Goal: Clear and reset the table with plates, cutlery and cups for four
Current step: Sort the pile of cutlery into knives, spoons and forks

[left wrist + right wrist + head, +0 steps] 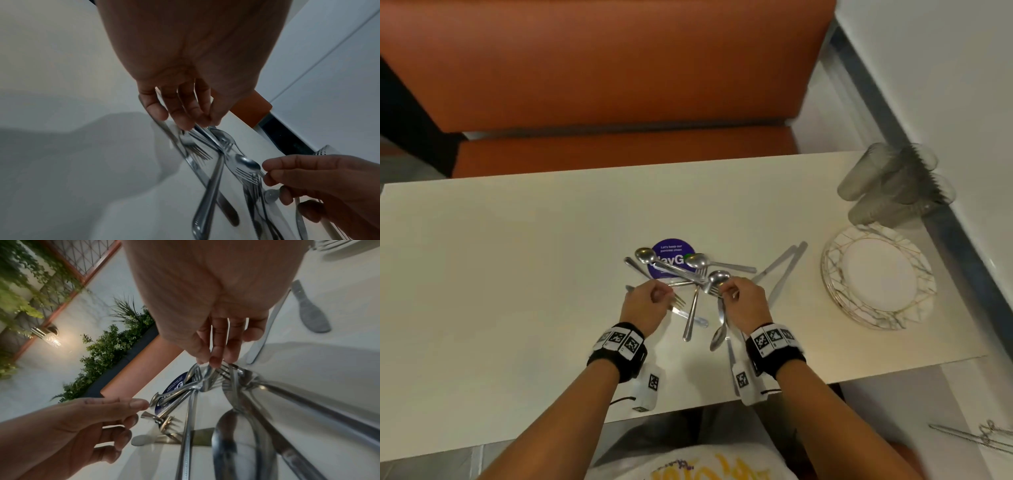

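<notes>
Step looks like sorting the cutlery pile [688, 277] mid-table [517, 274] before laying four places; plates [878, 279] and cups [893, 185] sit stacked well off to the right of the fingers.

Left hand [645, 306]: fingers curled, tips pinching a fork [677, 300] handle.

Right hand [744, 303]: fingertips [216, 360] pinch fork tines and a spoon neck at the pile's near edge.

Next, prob. needs lifting one pc free w/o dragging the crossed handles along.

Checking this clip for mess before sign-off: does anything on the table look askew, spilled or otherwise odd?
Yes: the cutlery lies in a crossed, tangled heap mid-table, partly covering a purple sticker. The left hand and right hand are both picking at it. The plates are stacked neatly. No spill shows.
</notes>
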`<state>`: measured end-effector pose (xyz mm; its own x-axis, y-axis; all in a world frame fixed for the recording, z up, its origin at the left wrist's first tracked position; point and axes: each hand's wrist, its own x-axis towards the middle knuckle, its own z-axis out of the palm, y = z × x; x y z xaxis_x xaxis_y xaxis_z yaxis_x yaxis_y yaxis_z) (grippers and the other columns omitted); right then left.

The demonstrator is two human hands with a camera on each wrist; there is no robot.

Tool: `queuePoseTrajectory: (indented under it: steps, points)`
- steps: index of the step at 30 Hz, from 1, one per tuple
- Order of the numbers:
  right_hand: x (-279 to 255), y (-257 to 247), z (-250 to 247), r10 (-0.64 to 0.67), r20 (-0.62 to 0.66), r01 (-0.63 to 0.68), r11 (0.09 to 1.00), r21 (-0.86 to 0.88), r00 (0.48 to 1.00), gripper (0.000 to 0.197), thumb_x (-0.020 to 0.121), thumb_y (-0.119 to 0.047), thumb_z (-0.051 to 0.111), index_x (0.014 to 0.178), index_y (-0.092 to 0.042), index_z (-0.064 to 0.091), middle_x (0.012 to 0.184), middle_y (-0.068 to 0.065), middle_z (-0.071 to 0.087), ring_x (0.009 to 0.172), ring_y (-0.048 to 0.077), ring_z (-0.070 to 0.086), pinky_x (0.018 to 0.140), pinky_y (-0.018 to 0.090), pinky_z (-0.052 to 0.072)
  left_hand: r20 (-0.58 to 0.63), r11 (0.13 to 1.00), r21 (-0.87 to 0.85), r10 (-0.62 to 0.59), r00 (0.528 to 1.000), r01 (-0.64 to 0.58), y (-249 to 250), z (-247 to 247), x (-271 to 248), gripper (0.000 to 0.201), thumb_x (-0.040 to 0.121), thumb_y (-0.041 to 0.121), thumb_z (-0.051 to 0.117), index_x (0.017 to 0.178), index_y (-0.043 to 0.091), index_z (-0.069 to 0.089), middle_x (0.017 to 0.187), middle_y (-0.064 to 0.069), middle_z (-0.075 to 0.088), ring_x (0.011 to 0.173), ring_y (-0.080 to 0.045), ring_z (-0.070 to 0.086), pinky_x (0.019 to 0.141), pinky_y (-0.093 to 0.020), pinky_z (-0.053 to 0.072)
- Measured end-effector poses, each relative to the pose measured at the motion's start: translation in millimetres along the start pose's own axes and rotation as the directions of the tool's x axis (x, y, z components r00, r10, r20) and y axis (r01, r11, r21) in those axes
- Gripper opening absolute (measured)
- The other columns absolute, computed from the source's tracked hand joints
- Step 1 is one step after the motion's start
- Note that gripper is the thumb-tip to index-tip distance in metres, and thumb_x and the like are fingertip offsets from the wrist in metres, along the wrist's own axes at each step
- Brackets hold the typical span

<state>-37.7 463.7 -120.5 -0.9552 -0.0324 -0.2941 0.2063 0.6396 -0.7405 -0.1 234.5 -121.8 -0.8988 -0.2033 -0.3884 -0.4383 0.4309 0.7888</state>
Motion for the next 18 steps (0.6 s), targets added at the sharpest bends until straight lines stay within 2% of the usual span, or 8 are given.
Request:
queuePoseTrajectory:
  steps: [2, 4, 7, 10, 12, 15, 18]
  points:
    - [1, -10, 7, 0.007, 0.0, -0.007, 0.999, -0.034, 1.0, 0.019, 0.092, -0.005, 0.06, 0.092, -0.019, 0.073, 0.09, -0.008, 0.068, 0.073, 0.0, 0.061, 0.063, 0.007, 0.047, 0.008, 1.0, -0.003, 0.011, 1.0, -0.011, -9, -8, 2, 0.004, 0.092, 0.023, 0.073, 0.09, 0.026, 0.073, 0.07, 0.006, 0.071, 0.074, -0.007, 0.07, 0.076, -0.026, 0.056]
    - [3, -15, 12, -0.013, 0.0, 0.013, 0.997, -0.07, 1.0, 0.022, 0.092, -0.005, 0.06, 0.089, -0.023, 0.071, 0.089, -0.009, 0.068, 0.073, 0.0, 0.06, 0.068, 0.012, 0.05, 0.015, 1.0, 0.008, 0.018, 1.0, -0.018, -17, -15, 5, 0.005, 0.091, 0.025, 0.074, 0.091, 0.029, 0.074, 0.076, 0.003, 0.072, 0.08, -0.014, 0.071, 0.081, -0.03, 0.059]
    - [5, -20, 23, -0.061, 0.041, 0.066, 0.987, -0.149, 0.997, 0.021, 0.09, -0.005, 0.06, 0.089, -0.022, 0.073, 0.093, -0.007, 0.068, 0.08, 0.004, 0.06, 0.074, 0.014, 0.047, 0.025, 0.999, 0.023, 0.029, 0.999, -0.03, -23, -21, 9, 0.002, 0.092, 0.026, 0.075, 0.093, 0.028, 0.074, 0.084, 0.003, 0.073, 0.084, -0.014, 0.068, 0.085, -0.033, 0.058]
    - [6, -27, 35, -0.104, 0.106, 0.124, 0.968, -0.216, 0.989, 0.017, 0.089, -0.009, 0.063, 0.096, -0.019, 0.074, 0.093, -0.004, 0.067, 0.082, 0.008, 0.06, 0.077, 0.022, 0.051, 0.023, 0.998, 0.053, 0.036, 0.999, -0.037, -24, -28, 10, 0.003, 0.093, 0.024, 0.072, 0.094, 0.026, 0.074, 0.087, 0.005, 0.073, 0.085, -0.012, 0.068, 0.086, -0.033, 0.058]
    - [3, -30, 43, -0.116, 0.159, 0.156, 0.952, -0.264, 0.98, 0.018, 0.087, -0.015, 0.068, 0.103, -0.022, 0.072, 0.092, -0.004, 0.065, 0.084, 0.013, 0.06, 0.078, 0.028, 0.053, 0.029, 0.993, 0.095, 0.067, 0.997, -0.07, -23, -30, 11, 0.011, 0.093, 0.017, 0.068, 0.097, 0.025, 0.074, 0.092, 0.004, 0.072, 0.087, -0.014, 0.067, 0.087, -0.034, 0.057]
    - [-3, -33, 52, -0.123, 0.219, 0.207, 0.885, -0.417, 0.968, 0.021, 0.085, -0.024, 0.072, 0.106, -0.028, 0.071, 0.095, -0.008, 0.066, 0.087, 0.013, 0.062, 0.082, 0.031, 0.053, 0.046, 0.971, 0.209, 0.105, 0.993, -0.113, -24, -31, 15, 0.018, 0.09, 0.012, 0.07, 0.102, 0.024, 0.074, 0.103, -0.001, 0.064, 0.092, -0.018, 0.064, 0.089, -0.035, 0.056]
    - [-6, -33, 57, -0.113, 0.269, 0.236, 0.844, -0.482, 0.956, 0.021, 0.086, -0.018, 0.07, 0.105, -0.027, 0.071, 0.097, -0.007, 0.069, 0.087, 0.013, 0.064, 0.084, 0.032, 0.055, 0.019, 0.944, 0.316, 0.092, 0.996, -0.094, -29, -32, 18, 0.02, 0.088, 0.012, 0.071, 0.107, 0.02, 0.073, 0.114, -0.004, 0.057, 0.103, -0.022, 0.059, 0.093, -0.039, 0.055]
